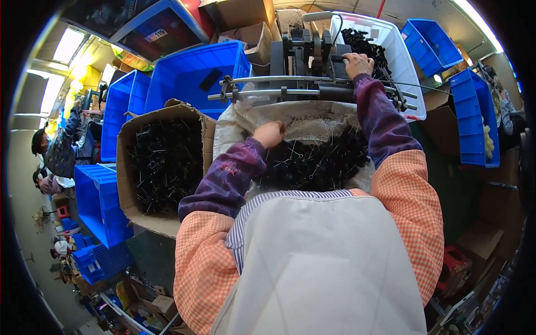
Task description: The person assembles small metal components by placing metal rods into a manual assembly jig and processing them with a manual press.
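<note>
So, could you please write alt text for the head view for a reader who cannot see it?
Seen from above, a person's left hand reaches into a sack of small black parts while the right hand rests on a metal machine. A cardboard box of similar parts and blue bins stand at the left.
</note>
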### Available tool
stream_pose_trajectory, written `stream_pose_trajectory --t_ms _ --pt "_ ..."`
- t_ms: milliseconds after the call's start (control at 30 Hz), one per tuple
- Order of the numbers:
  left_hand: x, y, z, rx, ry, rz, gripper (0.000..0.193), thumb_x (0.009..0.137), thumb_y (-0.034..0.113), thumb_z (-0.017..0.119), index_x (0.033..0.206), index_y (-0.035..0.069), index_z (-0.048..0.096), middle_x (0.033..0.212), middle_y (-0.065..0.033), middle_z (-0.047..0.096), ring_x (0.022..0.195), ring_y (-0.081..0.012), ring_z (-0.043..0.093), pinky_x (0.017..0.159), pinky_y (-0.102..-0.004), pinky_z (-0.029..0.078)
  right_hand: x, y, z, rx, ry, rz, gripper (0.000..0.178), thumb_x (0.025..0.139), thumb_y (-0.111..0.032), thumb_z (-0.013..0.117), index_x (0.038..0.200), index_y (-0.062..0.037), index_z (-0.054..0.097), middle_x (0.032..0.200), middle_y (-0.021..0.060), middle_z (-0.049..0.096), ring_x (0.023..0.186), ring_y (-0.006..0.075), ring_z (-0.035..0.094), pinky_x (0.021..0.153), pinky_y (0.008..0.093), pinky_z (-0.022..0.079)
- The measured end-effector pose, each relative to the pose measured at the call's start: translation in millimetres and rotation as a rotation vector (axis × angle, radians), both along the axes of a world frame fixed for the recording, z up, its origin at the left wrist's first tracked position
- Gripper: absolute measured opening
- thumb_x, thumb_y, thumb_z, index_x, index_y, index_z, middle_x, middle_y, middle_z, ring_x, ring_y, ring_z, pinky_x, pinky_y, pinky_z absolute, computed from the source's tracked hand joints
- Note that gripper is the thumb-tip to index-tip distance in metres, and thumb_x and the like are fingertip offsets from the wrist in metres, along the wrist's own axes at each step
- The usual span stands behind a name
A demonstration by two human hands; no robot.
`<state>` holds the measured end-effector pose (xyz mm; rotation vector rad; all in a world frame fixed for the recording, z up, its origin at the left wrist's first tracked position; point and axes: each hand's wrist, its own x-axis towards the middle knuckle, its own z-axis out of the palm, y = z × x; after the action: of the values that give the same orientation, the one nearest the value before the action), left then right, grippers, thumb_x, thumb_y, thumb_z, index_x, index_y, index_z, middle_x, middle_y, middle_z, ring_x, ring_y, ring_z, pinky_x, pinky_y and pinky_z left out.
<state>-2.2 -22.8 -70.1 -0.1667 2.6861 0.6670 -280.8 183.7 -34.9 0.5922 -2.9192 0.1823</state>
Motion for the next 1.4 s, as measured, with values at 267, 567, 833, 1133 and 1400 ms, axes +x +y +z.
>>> stream_pose_trajectory --t_ms 267,567,833,1133,1400 --pt "-3.0 5.5 8.1 0.043 0.064 -0.012 0.017 0.072 0.015 0.055 0.086 0.009 0.062 0.087 -0.0138 0.063 0.087 -0.0312 0.059 0.076 -0.0401 0.047 21.6 4.6 1.6 -0.019 0.026 -0.025 0.029 0.081 -0.033 0.053 0.100 -0.0140 0.066 0.107 0.0065 0.052 0.108 0.0251 0.038 0.092 0.0419 0.024" --pt "-5.9 29.6 37.7 -0.081 0.455 -0.037 0.009 0.077 0.010 0.054 0.084 0.005 0.055 0.080 -0.0156 0.059 0.082 -0.0336 0.056 0.072 -0.0426 0.043 48.6 -58.7 -5.3 -0.023 0.084 0.043 0.025 0.084 -0.028 0.048 0.097 -0.0135 0.064 0.105 0.0068 0.053 0.107 0.0261 0.040 0.091 0.0437 0.025" --pt "-13.5 40.2 82.3 0.361 0.700 -0.331 0.010 0.075 0.005 0.056 0.085 0.006 0.058 0.085 -0.0111 0.056 0.085 -0.0296 0.053 0.078 -0.0376 0.043 33.9 -19.1 -2.6 0.058 0.056 0.009 0.031 0.083 -0.029 0.050 0.109 -0.0182 0.061 0.107 0.0033 0.055 0.108 0.0237 0.041 0.090 0.0427 0.026" --pt "-13.9 37.5 88.1 0.758 0.626 0.078 0.014 0.079 0.000 0.063 0.092 0.001 0.059 0.086 -0.0040 0.061 0.076 -0.0096 0.058 0.067 -0.0230 0.047 -12.8 20.0 -1.1 0.058 -0.052 0.011 0.023 0.082 -0.021 0.046 0.100 -0.0131 0.059 0.108 0.0098 0.060 0.097 0.0288 0.059 0.079 0.0442 0.044" --pt "-30.2 55.2 86.2 0.968 0.502 0.237 0.010 0.080 0.002 0.063 0.088 -0.001 0.059 0.080 -0.0037 0.063 0.075 -0.0071 0.059 0.067 -0.0203 0.048 -9.7 69.0 41.8 -0.062 0.070 -0.240 0.030 0.085 -0.028 0.051 0.105 -0.0067 0.055 0.105 0.0145 0.060 0.094 0.0306 0.060 0.079 0.0415 0.048"
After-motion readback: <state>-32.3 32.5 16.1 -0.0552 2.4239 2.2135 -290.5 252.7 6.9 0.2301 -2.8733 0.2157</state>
